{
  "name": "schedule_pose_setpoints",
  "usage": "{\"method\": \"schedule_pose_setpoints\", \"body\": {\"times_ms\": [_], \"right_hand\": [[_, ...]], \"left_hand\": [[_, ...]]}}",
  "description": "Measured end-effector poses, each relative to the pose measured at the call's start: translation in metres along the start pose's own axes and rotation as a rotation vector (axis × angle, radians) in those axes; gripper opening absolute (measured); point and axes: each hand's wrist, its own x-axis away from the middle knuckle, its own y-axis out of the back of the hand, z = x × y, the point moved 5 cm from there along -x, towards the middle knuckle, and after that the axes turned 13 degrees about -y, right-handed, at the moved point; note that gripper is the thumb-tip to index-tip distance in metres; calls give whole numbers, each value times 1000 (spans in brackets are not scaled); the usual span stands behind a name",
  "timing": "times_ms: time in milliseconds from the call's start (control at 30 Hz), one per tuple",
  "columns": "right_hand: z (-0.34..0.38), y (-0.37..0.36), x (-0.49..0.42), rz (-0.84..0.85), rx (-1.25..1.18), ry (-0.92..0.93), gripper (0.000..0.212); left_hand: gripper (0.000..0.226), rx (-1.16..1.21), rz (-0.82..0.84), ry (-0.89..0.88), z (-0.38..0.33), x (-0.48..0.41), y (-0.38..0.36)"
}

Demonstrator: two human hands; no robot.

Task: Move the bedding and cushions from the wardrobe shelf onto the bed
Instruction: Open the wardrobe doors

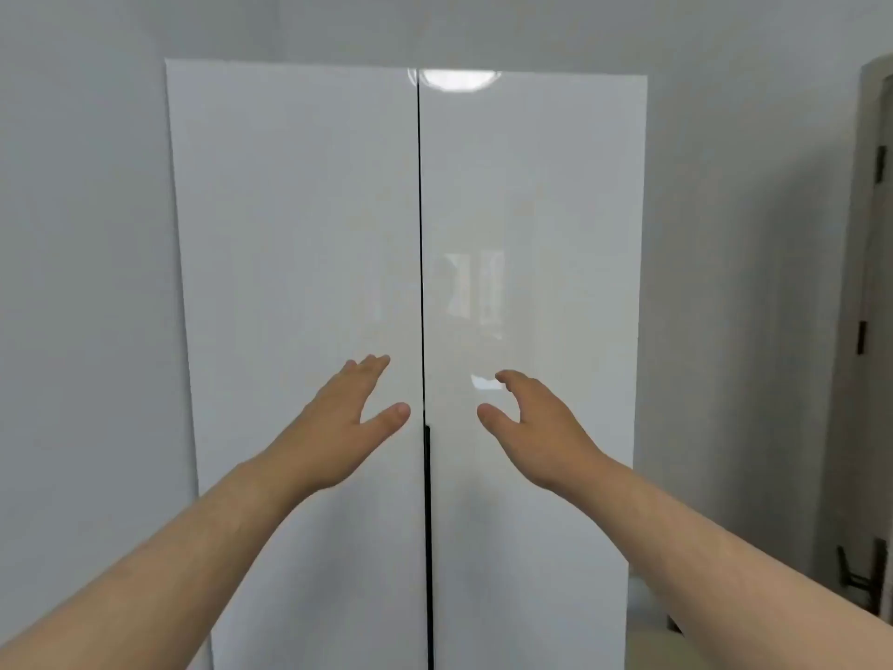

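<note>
A white glossy wardrobe [406, 282] is standing against a pale grey wall [87, 234], filling the middle of the view. Its left door [295, 234] and right door [531, 224] are both sitting closed, meeting at a thin dark seam [420, 234] that is running top to bottom. The seam is widening slightly into a darker slot [427, 456] just below hand level. A bright round light reflection [459, 80] is showing at the top of the right door, and a fainter window-like reflection [476, 287] is showing at its middle.

The left hand [338, 427] is reaching toward the left door, just left of the seam, fingers extended and spread, thumb apart from the rest, gripping nothing. The right hand [536, 423] is reaching toward the right door, just right of the seam, fingers curved forward and open, thumb held apart, also gripping nothing. Whether either hand is touching the door surface cannot be told. Both forearms are bare and entering from the near lower corners.

The bedding, cushions and shelf are hidden behind the closed doors; the bed is outside the view.

At the far right, a brownish room door frame [865, 282] with dark hinges [880, 164] is standing well apart from the wardrobe.
</note>
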Motion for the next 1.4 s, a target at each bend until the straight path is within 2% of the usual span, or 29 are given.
{"method": "schedule_pose_setpoints", "body": {"times_ms": [333,433,533,700,900,1067,1167,1200,1233,1300,1400], "right_hand": [[-42,-125,-88,5,45,-206,62],[-59,-161,-115,26,37,-274,58],[-68,-186,-136,35,-50,-291,41],[-72,-210,-155,-17,-180,-266,8],[-75,-213,-157,-16,-283,-295,7],[-76,-203,-139,15,-268,-273,8],[-77,-190,-119,37,-253,-255,11],[-77,-186,-112,50,-258,-255,9],[-79,-181,-105,61,-267,-255,9],[-83,-173,-91,90,-276,-253,12],[-90,-153,-61,133,-303,-250,13]], "left_hand": [[71,-47,89,-7,124,-37,-55],[74,-271,150,-85,156,-46,-86],[81,-526,184,-197,186,-56,-112],[75,-701,147,-260,217,-69,-141],[80,-779,120,-244,223,-71,-156],[80,-766,133,-239,223,-70,-155],[75,-693,165,-171,207,-68,-151],[72,-602,173,-124,202,-68,-150],[68,-435,157,-75,191,-66,-147],[59,60,94,37,163,-62,-141],[49,706,-72,109,101,-61,-124]]}}
